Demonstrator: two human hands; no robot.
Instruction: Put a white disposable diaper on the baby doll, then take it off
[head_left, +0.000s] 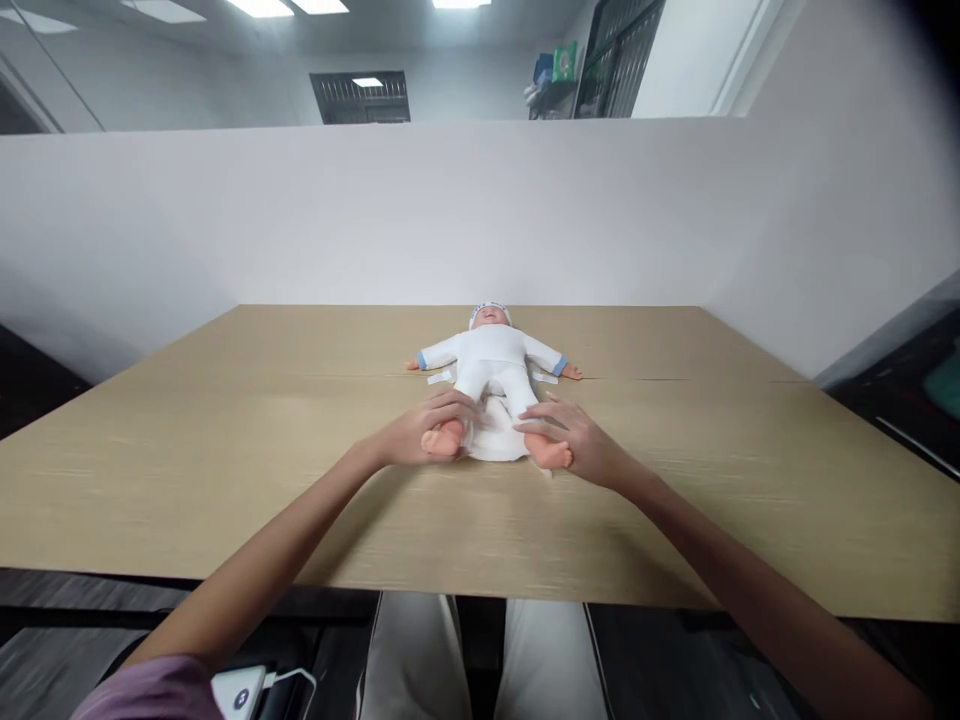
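A baby doll (491, 348) in a white suit with blue cuffs and a patterned cap lies on its back, head toward the wall, arms spread. Between and under its legs lies a white diaper (496, 445), its front part toward me. White tabs show at both sides of the doll's waist. My left hand (424, 425) is curled round the doll's lower leg at the left foot in view, fingers over the ankle. On the other side my right hand (577, 438) holds the other lower leg, fingertips across the ankle. Both thumbs are partly hidden.
The doll lies on a wide wooden table (225, 450) with a seam across it. A white partition (480, 210) rises at the back, with glass above. Below the near edge are my legs and a white device (240, 690) with a cable.
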